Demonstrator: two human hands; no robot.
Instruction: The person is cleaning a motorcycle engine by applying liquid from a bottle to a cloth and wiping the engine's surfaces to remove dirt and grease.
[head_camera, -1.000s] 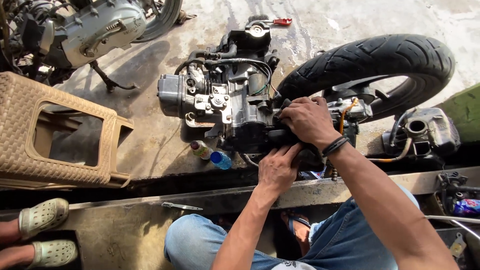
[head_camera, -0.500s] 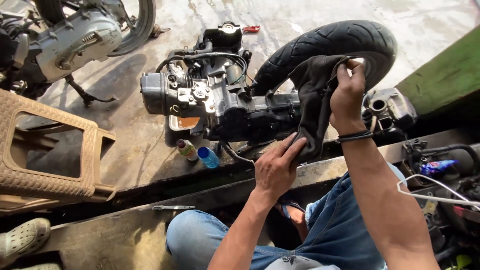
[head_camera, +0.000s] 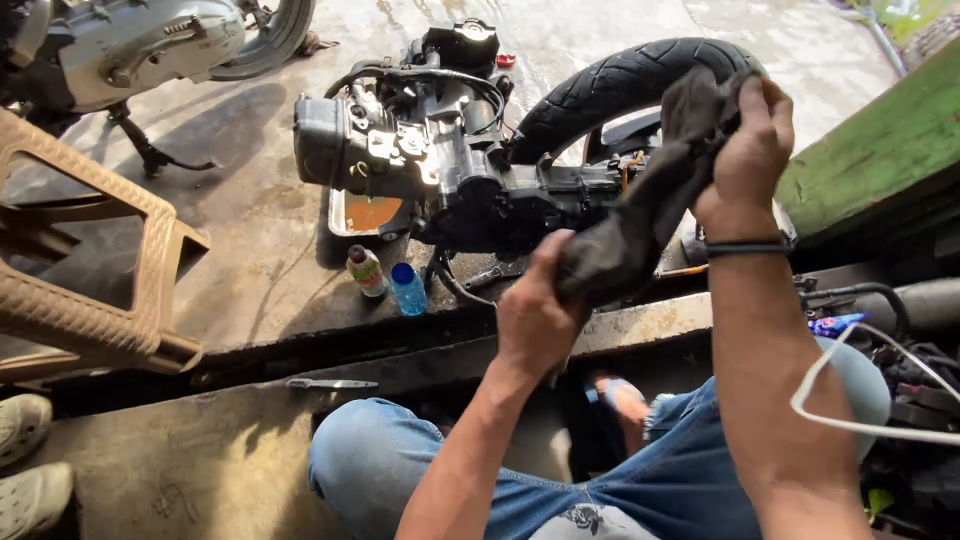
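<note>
A dark, dirty rag (head_camera: 650, 200) is stretched between both my hands above a scooter engine (head_camera: 440, 170) that lies on the concrete floor with its rear tyre (head_camera: 620, 85) attached. My right hand (head_camera: 745, 150) grips the rag's upper end, raised near the tyre. My left hand (head_camera: 540, 310) grips the lower end, just in front of the engine's crankcase. My knees in blue jeans (head_camera: 400, 460) show at the bottom.
A small oil tray (head_camera: 365, 215) sits under the engine, with two little bottles (head_camera: 390, 280) beside it. A tan plastic stool (head_camera: 90, 260) lies at the left. A scooter (head_camera: 150, 40) stands at the back left. A green board (head_camera: 880, 150) and cables are at the right.
My right hand lifted the rag off the engine and raised it up to the right. My left hand then closed on the rag's lower end.
</note>
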